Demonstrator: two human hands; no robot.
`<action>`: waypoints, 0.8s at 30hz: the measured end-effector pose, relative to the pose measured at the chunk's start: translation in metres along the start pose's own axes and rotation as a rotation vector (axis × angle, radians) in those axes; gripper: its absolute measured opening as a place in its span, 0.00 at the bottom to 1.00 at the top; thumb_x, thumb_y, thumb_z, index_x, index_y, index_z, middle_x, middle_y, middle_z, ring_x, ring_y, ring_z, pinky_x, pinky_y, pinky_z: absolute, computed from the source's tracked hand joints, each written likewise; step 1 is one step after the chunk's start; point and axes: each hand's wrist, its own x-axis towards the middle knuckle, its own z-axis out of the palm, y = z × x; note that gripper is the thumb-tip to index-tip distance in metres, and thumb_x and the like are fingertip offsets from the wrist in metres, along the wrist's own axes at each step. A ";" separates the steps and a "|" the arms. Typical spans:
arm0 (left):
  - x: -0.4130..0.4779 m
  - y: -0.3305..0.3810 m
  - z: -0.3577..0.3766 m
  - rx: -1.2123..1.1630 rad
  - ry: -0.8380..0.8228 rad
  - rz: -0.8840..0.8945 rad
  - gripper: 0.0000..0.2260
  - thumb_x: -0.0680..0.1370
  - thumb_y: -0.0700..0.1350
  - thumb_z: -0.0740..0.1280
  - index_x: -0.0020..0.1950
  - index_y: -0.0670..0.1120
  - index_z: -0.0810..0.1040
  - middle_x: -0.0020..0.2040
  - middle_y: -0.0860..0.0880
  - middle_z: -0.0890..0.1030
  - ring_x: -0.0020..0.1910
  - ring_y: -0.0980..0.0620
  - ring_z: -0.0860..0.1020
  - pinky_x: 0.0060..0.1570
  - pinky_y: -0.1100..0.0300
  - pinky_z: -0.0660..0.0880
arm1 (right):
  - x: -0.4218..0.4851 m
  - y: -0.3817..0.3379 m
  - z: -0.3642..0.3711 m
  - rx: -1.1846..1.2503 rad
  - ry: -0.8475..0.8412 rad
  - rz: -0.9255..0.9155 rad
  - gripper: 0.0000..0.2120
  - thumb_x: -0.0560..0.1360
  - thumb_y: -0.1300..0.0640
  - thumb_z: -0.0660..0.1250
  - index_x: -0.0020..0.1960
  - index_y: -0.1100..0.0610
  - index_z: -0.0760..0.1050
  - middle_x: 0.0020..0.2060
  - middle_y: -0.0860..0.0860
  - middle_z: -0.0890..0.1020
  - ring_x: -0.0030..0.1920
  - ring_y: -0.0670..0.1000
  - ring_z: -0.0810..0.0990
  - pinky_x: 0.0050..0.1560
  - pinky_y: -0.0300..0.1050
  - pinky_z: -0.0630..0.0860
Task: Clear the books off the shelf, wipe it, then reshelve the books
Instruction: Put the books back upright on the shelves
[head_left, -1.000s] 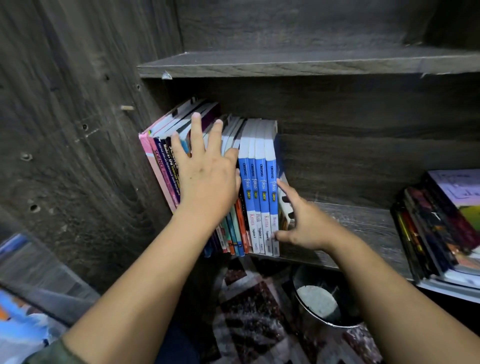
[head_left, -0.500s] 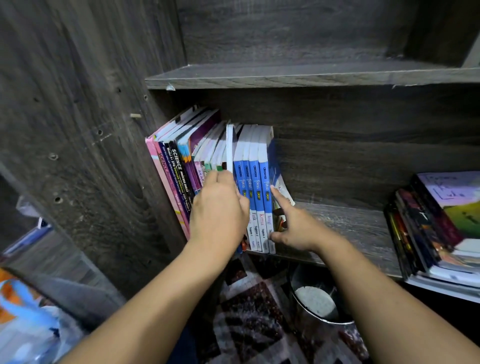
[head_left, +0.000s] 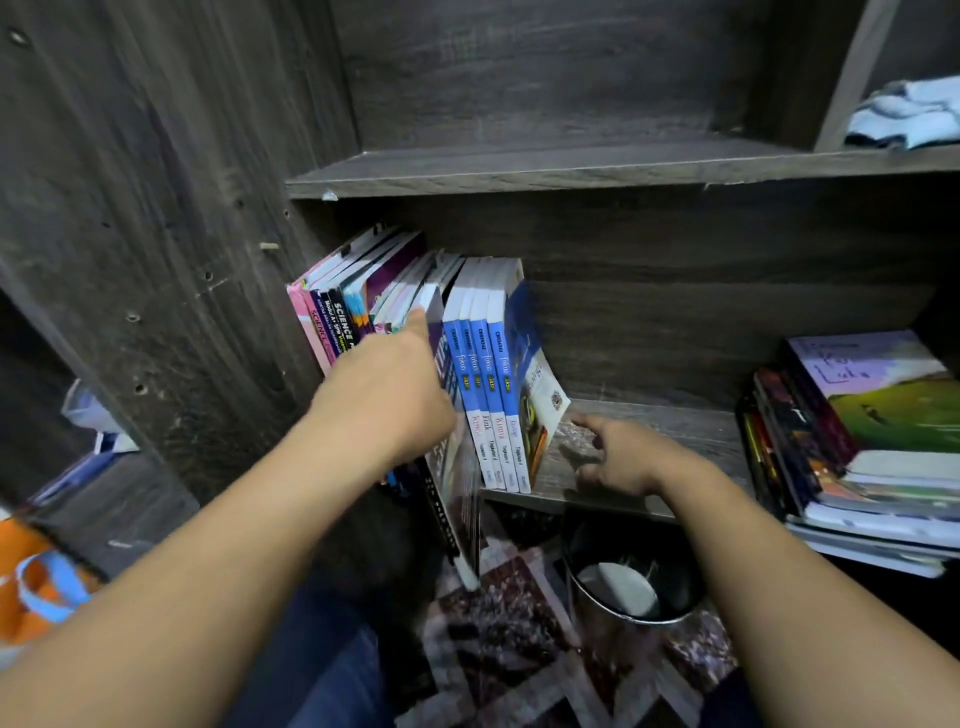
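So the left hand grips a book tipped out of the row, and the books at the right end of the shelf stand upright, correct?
No. The left hand does grip a book tipped out of the row, but the books at the right end of the shelf lie stacked flat; the head view shows it.

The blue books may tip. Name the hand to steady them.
Probably right: the right hand is free, just beside the blue books; the left hand grips a book half out of the row.
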 end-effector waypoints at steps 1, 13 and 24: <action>-0.002 -0.001 -0.006 0.021 -0.022 0.015 0.36 0.74 0.46 0.66 0.79 0.45 0.53 0.60 0.41 0.77 0.58 0.41 0.76 0.56 0.51 0.74 | -0.002 0.002 0.000 -0.002 0.010 -0.002 0.37 0.73 0.52 0.71 0.77 0.46 0.57 0.68 0.55 0.74 0.67 0.55 0.73 0.63 0.41 0.68; -0.034 0.031 -0.021 0.049 -0.249 0.268 0.21 0.74 0.43 0.62 0.68 0.47 0.70 0.48 0.50 0.77 0.47 0.49 0.78 0.50 0.53 0.79 | -0.025 0.002 0.005 -0.018 0.083 -0.106 0.27 0.75 0.47 0.68 0.72 0.45 0.66 0.65 0.53 0.76 0.65 0.54 0.74 0.66 0.45 0.70; 0.033 0.069 0.031 -0.024 0.158 0.283 0.35 0.77 0.39 0.62 0.79 0.46 0.47 0.41 0.45 0.74 0.38 0.45 0.74 0.33 0.53 0.68 | -0.024 0.007 0.010 0.113 0.105 -0.154 0.34 0.73 0.59 0.66 0.76 0.46 0.60 0.73 0.54 0.67 0.71 0.53 0.67 0.69 0.40 0.63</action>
